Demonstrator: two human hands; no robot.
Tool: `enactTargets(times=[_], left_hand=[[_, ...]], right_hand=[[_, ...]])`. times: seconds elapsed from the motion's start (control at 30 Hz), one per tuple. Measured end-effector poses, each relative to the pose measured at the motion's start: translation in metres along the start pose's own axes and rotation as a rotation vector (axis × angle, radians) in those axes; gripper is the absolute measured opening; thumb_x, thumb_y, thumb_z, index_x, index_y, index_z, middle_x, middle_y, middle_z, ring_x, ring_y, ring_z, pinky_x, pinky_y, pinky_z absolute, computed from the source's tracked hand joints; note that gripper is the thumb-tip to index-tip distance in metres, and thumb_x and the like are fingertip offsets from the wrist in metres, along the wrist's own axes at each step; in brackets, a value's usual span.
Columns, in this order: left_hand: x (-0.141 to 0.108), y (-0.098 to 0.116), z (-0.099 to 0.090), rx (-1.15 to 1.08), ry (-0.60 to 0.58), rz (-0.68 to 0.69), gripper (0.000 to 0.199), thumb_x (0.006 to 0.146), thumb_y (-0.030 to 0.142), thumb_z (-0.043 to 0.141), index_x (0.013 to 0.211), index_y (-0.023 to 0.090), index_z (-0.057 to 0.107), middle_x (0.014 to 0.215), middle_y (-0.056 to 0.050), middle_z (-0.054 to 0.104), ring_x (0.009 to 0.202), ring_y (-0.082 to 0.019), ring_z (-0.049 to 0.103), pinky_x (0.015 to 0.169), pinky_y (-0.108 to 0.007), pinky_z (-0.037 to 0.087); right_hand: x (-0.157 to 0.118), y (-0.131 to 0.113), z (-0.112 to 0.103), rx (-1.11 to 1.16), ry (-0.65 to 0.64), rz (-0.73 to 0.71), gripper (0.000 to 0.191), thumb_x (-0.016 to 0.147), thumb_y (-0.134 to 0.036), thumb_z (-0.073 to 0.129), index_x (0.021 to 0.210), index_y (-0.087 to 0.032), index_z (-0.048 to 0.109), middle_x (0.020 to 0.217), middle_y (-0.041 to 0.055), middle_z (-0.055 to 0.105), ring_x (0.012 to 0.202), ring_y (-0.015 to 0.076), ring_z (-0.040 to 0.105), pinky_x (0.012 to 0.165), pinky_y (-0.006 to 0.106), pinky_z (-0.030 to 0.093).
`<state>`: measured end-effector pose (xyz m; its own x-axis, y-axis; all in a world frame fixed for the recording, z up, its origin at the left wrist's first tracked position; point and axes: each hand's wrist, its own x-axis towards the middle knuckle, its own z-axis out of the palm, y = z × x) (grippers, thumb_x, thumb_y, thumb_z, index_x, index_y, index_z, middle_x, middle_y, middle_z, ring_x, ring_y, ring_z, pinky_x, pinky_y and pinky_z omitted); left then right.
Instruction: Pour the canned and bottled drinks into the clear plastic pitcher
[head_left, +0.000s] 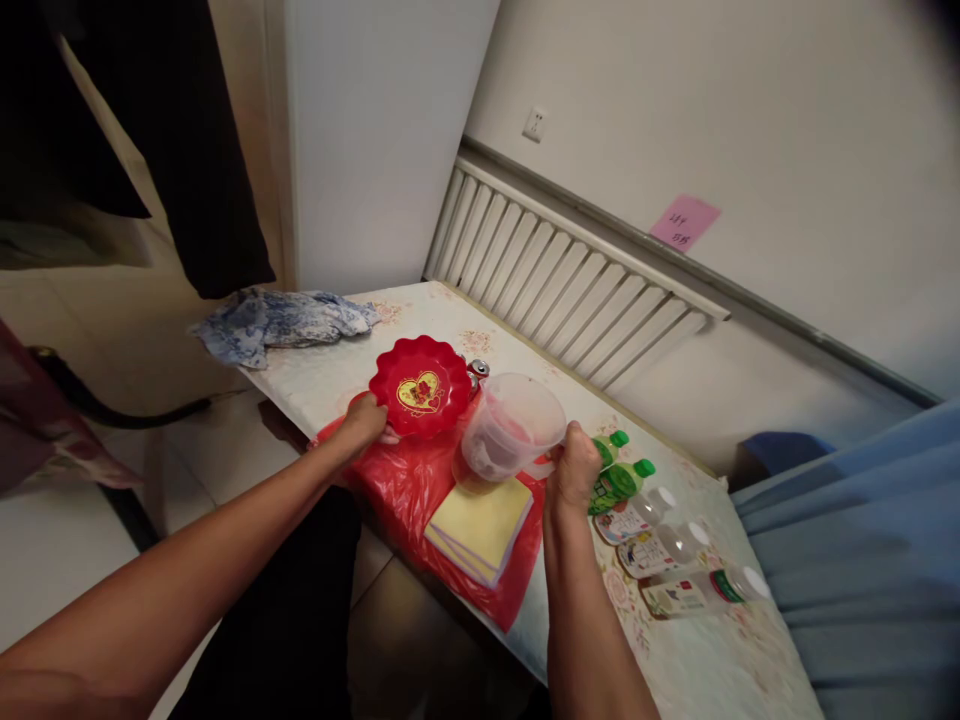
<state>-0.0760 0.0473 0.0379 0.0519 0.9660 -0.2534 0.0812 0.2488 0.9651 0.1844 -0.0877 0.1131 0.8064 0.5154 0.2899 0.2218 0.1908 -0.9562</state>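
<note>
My left hand (367, 420) is closed on the near rim of a red scalloped plate (401, 365) with a yellow heart printed in its middle. The plate is tilted toward me. My right hand (574, 468) grips the handle of a clear plastic measuring jug (499, 440). Below the jug lies a folded yellow cloth (480, 525) on a red plastic bag (397, 505). Just behind the plate and jug, drink cans (478, 370) show in part.
On the flowered tablecloth (540, 635), green-capped bottles (619, 482) and clear bottles (664, 550) lie at the right. A blue-and-white cloth (289, 322) is crumpled at the far left. A radiator (562, 260) runs along the wall; a blue curtain (870, 560) hangs at the right.
</note>
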Motion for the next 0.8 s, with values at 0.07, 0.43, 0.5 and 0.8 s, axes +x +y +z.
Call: enactTargets(times=[0.07,0.43,0.5,0.8], left_hand=[[0.002,0.018,-0.002,0.02,-0.007,-0.011,0.016,0.092,0.015,0.048,0.104,0.012,0.058,0.047,0.002,0.058,0.045,-0.02,0.063,0.054,-0.031,0.057],[0.001,0.112,-0.005,0.014,-0.012,0.114,0.027,0.089,0.009,0.044,0.112,0.01,0.058,0.049,0.001,0.058,0.045,-0.017,0.063,0.054,-0.03,0.059],[-0.002,0.126,-0.003,0.01,-0.025,0.136,0.028,0.088,0.009,0.046,0.112,0.01,0.058,0.048,0.001,0.058,0.046,-0.018,0.064,0.054,-0.03,0.06],[-0.011,0.168,0.006,-0.008,-0.061,0.238,0.027,0.085,0.009,0.047,0.109,0.013,0.059,0.052,0.001,0.061,0.049,-0.017,0.066,0.056,-0.028,0.06]], right_hand=[[-0.003,0.002,0.002,0.007,-0.014,0.022,0.038,0.085,-0.043,0.054,0.054,-0.024,0.042,0.043,-0.0075,0.041,0.042,0.0114,0.038,0.045,0.026,0.032],[-0.008,0.016,0.02,-0.018,-0.073,0.038,0.04,0.084,-0.047,0.053,0.052,-0.025,0.045,0.043,-0.0064,0.043,0.044,0.0129,0.04,0.048,0.027,0.033],[-0.008,0.019,0.023,-0.03,-0.075,0.023,0.041,0.084,-0.047,0.053,0.052,-0.024,0.044,0.044,-0.0067,0.043,0.044,0.0126,0.04,0.049,0.027,0.033],[-0.015,0.014,0.03,-0.103,-0.116,0.012,0.045,0.086,-0.05,0.05,0.051,-0.024,0.042,0.045,-0.0059,0.043,0.047,0.0126,0.04,0.05,0.027,0.031]])
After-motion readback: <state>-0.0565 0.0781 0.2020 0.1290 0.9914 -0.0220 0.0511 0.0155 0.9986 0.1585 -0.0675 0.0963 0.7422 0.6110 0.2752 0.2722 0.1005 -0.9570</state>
